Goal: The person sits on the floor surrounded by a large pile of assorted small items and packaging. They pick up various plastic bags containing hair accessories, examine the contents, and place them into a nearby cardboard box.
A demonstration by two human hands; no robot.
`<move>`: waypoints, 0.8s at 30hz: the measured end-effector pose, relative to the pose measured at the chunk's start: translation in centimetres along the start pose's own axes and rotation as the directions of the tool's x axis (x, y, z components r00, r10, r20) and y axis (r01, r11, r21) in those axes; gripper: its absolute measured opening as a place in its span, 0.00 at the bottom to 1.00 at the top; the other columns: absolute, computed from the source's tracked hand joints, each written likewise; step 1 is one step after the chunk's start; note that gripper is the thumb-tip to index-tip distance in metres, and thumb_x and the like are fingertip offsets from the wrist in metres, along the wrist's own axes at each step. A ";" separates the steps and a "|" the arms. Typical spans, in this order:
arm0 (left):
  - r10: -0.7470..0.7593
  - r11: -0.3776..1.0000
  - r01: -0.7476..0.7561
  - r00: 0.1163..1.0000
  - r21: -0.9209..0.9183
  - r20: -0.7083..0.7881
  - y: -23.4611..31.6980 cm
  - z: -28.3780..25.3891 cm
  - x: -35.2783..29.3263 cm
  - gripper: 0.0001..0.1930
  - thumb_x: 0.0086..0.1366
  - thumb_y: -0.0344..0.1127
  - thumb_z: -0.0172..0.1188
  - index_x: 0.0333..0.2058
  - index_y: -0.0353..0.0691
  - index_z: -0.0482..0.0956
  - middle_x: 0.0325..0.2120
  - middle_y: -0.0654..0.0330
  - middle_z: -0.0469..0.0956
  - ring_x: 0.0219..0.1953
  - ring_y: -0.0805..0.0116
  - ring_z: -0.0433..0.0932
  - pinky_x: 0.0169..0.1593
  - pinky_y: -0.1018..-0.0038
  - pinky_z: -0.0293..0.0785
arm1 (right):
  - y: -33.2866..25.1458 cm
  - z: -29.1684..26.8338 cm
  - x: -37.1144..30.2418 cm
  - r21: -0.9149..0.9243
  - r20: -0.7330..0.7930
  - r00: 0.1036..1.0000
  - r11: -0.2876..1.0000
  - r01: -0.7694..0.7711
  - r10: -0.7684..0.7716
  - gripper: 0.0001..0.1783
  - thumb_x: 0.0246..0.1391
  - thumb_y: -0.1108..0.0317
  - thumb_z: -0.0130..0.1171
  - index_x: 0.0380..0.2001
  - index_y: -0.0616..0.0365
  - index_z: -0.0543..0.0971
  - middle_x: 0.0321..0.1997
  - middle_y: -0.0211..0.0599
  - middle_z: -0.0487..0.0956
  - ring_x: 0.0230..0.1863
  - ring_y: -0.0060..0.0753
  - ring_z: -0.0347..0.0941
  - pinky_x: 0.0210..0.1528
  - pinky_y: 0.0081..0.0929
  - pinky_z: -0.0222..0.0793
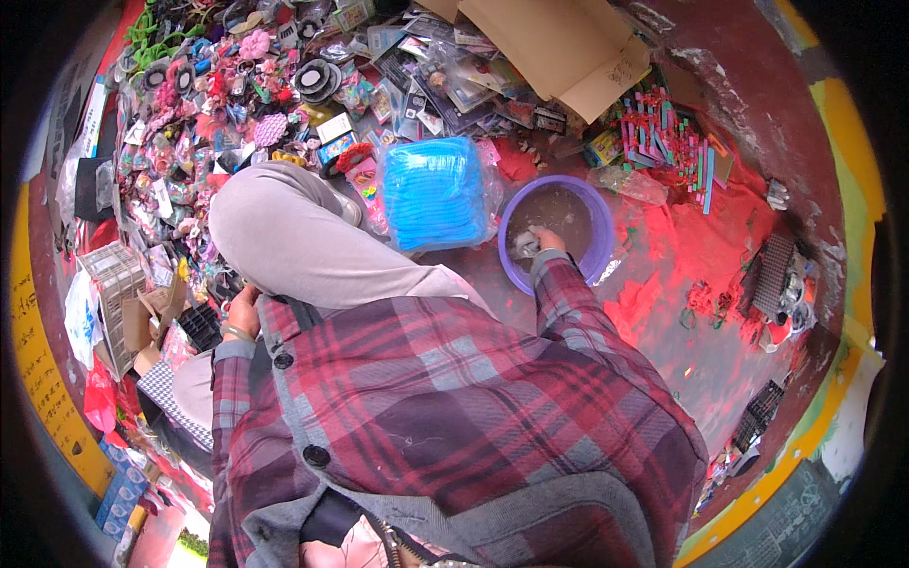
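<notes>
A person in a red, grey and dark plaid jacket with large black buttons (pixel 379 379) sits with one leg in pale grey trousers (pixel 294 241) bent in front. The left hand (pixel 242 314) is low beside that leg, its fingers partly hidden, so whether it grips anything cannot be told. The right hand (pixel 547 239) reaches inside a round purple plastic basin (pixel 603 222), fingers closed around a crumpled greyish-white piece (pixel 525 247), its material unclear. Just left of the basin lies a bright blue, square bundle in clear plastic wrap (pixel 434 194). Farther off, a colourful heap of small accessories (pixel 218 123) spreads leftward, and an open brown cardboard box (pixel 559 47) lies beyond the basin.
</notes>
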State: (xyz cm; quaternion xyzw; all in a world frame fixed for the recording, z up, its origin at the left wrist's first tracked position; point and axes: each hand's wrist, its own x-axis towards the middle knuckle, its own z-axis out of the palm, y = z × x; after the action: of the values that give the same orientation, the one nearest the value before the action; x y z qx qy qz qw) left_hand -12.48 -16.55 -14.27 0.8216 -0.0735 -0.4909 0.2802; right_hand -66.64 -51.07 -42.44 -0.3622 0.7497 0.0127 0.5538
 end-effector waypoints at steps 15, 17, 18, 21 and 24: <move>0.419 0.883 -0.397 0.907 0.253 -0.040 -4.6 -1.9 2.5 0.12 0.59 0.32 0.53 0.40 0.31 0.73 0.32 0.52 0.78 0.35 0.65 0.77 0.40 0.73 0.71 | -5.5 -5.2 -9.3 0.839 0.069 0.993 0.544 -0.007 -0.094 0.18 0.46 0.68 0.57 0.42 0.57 0.70 0.42 0.40 0.73 0.42 0.41 0.71 0.33 0.51 0.71; 0.410 0.865 -0.374 0.911 0.335 -0.043 -2.7 -1.6 1.3 0.13 0.58 0.32 0.53 0.40 0.31 0.73 0.33 0.52 0.78 0.36 0.65 0.77 0.41 0.73 0.71 | -4.6 -6.3 -8.1 0.773 0.081 0.993 0.635 -0.007 -0.088 0.18 0.44 0.72 0.56 0.41 0.62 0.70 0.42 0.41 0.73 0.40 0.41 0.72 0.32 0.46 0.72; 0.409 0.863 -0.375 0.912 0.339 -0.031 -3.1 -1.8 1.6 0.13 0.58 0.33 0.53 0.40 0.32 0.73 0.34 0.51 0.77 0.37 0.64 0.76 0.42 0.72 0.70 | -4.6 -7.1 -7.8 0.665 0.112 0.990 0.746 -0.010 -0.087 0.19 0.42 0.73 0.57 0.41 0.65 0.70 0.41 0.42 0.74 0.39 0.40 0.73 0.32 0.41 0.72; 0.461 0.843 -0.409 0.884 0.349 -0.076 -4.9 -2.5 2.2 0.14 0.58 0.34 0.53 0.40 0.31 0.72 0.35 0.50 0.77 0.39 0.61 0.76 0.43 0.71 0.70 | -6.6 -5.9 -9.7 0.535 0.089 0.991 0.844 0.039 -0.103 0.17 0.42 0.72 0.55 0.38 0.68 0.72 0.39 0.43 0.74 0.38 0.35 0.73 0.32 0.30 0.71; 0.434 0.859 -0.391 0.898 0.331 -0.067 -5.2 -2.2 2.6 0.14 0.58 0.34 0.53 0.41 0.32 0.72 0.35 0.49 0.77 0.39 0.60 0.76 0.43 0.71 0.70 | -5.0 -6.4 -7.4 0.541 -0.027 0.978 0.820 0.188 -0.207 0.16 0.46 0.65 0.54 0.37 0.65 0.74 0.39 0.44 0.74 0.40 0.34 0.72 0.35 0.29 0.69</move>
State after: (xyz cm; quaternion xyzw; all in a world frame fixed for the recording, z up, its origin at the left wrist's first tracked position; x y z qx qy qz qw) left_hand -10.07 -12.40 -18.21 0.8525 -0.3041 -0.3430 0.2514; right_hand -68.21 -53.53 -31.89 -0.2667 0.6717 -0.2506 0.6441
